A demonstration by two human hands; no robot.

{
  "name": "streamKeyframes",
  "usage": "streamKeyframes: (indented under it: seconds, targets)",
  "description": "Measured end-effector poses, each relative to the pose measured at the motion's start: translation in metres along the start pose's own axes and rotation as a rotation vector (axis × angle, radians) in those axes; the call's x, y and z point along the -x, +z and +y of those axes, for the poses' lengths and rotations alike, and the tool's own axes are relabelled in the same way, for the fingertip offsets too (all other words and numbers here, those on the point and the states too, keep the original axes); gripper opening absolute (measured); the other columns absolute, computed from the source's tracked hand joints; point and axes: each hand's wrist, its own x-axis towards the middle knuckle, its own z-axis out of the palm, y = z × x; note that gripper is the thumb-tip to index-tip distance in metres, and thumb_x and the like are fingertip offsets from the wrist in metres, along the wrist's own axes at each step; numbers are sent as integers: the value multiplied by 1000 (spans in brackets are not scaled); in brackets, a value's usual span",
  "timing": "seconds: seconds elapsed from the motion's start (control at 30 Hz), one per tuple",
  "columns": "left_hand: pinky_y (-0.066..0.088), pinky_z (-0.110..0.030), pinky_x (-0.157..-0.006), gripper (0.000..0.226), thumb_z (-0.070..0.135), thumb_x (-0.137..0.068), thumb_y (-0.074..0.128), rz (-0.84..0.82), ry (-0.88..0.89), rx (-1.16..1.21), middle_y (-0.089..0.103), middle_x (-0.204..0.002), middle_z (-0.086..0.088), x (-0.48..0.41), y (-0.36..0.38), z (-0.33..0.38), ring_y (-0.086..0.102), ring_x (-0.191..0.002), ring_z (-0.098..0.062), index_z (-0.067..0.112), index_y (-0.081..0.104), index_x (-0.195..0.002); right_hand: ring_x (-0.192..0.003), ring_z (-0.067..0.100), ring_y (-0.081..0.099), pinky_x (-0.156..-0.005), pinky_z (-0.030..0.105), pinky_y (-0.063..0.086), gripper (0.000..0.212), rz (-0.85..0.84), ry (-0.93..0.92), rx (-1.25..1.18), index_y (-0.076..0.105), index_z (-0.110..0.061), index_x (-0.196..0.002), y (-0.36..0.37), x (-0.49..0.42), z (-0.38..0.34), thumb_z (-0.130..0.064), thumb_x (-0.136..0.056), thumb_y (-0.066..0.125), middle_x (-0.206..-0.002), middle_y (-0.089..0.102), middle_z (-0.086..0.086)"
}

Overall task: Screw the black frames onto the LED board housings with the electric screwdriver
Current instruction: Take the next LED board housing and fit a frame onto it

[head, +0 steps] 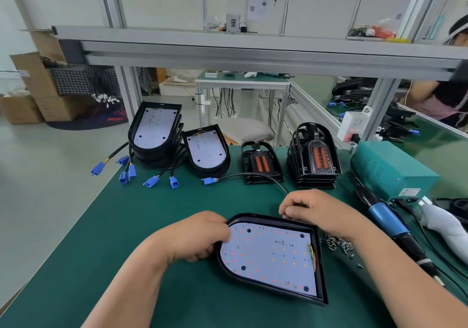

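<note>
The left hand (200, 236) gripped the black D-shaped plastic housing (319, 264) holding a white LED board (266, 254); the right hand (311, 208) curled at its far rim, grip unclear.

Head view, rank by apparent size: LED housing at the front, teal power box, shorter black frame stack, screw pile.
1. LED housing: largest, though it is nearest the camera, so part of that lead is nearness.
2. teal power box
3. shorter black frame stack
4. screw pile: clearly smallest.
</note>
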Motion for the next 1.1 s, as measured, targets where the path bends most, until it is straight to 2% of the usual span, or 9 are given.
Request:
streamKeyframes:
  seconds: [0.1,0.23,0.33,0.43,0.7,0.8,0.9,1.0,1.1]
  targets:
    - [11,-29,-53,22,27,-74,55,12,-19,2,31,-63,3,2,-1,-2,21,-56,-18,27,33,-72,-97,5,71,-83,11,49,22,11,0,-64,80,-34,-97,-3,7,-5,-25,-107,62,-102,79,-11]
    - [11,-28,-51,20,27,-73,54,11,-26,-25,31,-62,4,3,-1,-1,20,-55,-18,27,34,-74,-64,10,63,-61,27,53,16,51,41,-79,78,-36,-94,-2,7,-1,-28,-103,68,-93,79,-9]
    - [10,-29,-51,21,26,-73,53,0,-23,-28,30,-62,3,4,0,0,19,-56,-19,28,33,-72,-74,3,65,-74,24,51,12,304,24,57,73,-39,-97,2,-3,8,-27,-98,73,-95,75,-12]
    - [10,-28,-51,20,26,-73,54,-4,-28,-20,30,-61,4,5,0,1,19,-56,-18,28,33,-73,-87,1,59,-81,27,44,29,460,62,273,66,-35,-129,5,-14,11,-31,-100,67,-116,63,-13]
    - [11,-25,-50,14,28,-73,56,-8,-65,30,31,-60,5,8,-4,1,20,-54,-16,27,41,-71,-88,25,63,-75,35,47,32,341,165,521,64,-14,-131,14,-26,8,-23,-101,61,-119,58,6]
    - [12,-24,-49,17,29,-72,56,-9,-72,28,31,-61,5,8,-4,0,22,-54,-16,26,41,-79,-89,34,62,-77,40,50,19,300,198,599,63,-12,-116,13,-25,6,-16,-99,58,-100,55,4]
    - [12,-25,-51,21,30,-71,57,9,-98,31,32,-62,4,9,-7,-1,22,-56,-17,25,41,-83,-88,23,60,-79,38,48,19,260,98,521,65,-18,-114,11,-16,8,-10,-98,60,-94,60,-5]
    - [13,-26,-52,23,33,-71,57,28,-129,7,33,-62,4,12,-8,-2,23,-55,-18,24,41,-86,-80,0,60,-80,23,48,36,130,48,412,72,-24,-126,4,-5,9,-6,-95,65,-92,68,-16]
    - [15,-28,-52,27,44,-74,59,36,-142,-58,31,-63,4,14,-6,0,22,-58,-20,26,42,-84,-74,-5,60,-70,15,47,20,-27,30,353,77,-34,-111,-6,6,9,-26,-93,79,-88,71,-17]
